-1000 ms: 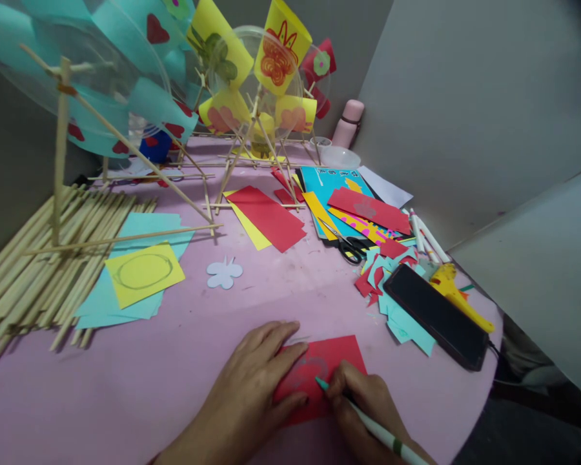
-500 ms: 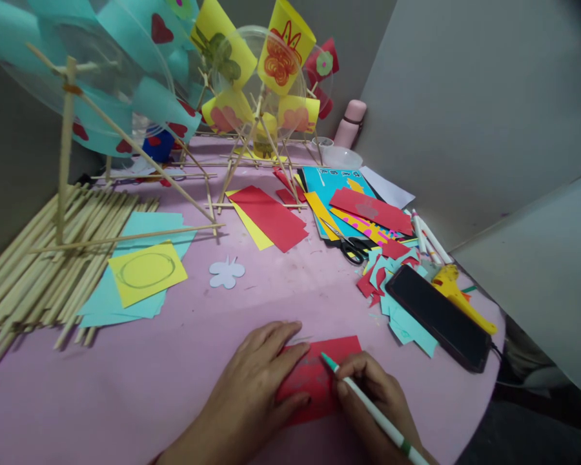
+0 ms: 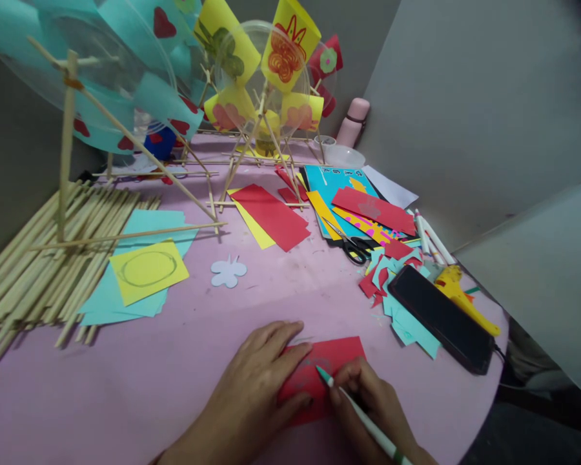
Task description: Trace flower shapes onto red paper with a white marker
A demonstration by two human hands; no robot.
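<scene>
A small red paper (image 3: 336, 356) lies on the pink table (image 3: 174, 361) near its front edge, with faint pen lines on it. My left hand (image 3: 252, 394) lies flat on the paper's left part, fingers stretched out, pressing it down. My right hand (image 3: 372, 410) is closed round a white pen with a teal tip (image 3: 358, 408); the tip touches the red paper near its middle.
A pile of wooden sticks (image 3: 43, 258) lies at the left beside teal and yellow sheets (image 3: 145, 271). Stick-and-paper wheel models (image 3: 266, 71) stand at the back. Scissors (image 3: 351, 244), coloured paper, markers, a black phone (image 3: 440, 316) and a yellow glue gun (image 3: 459, 294) crowd the right.
The pen tip has travelled over the red paper, up and right, then back left a little. My left hand has stayed in place. The view drifted slightly.
</scene>
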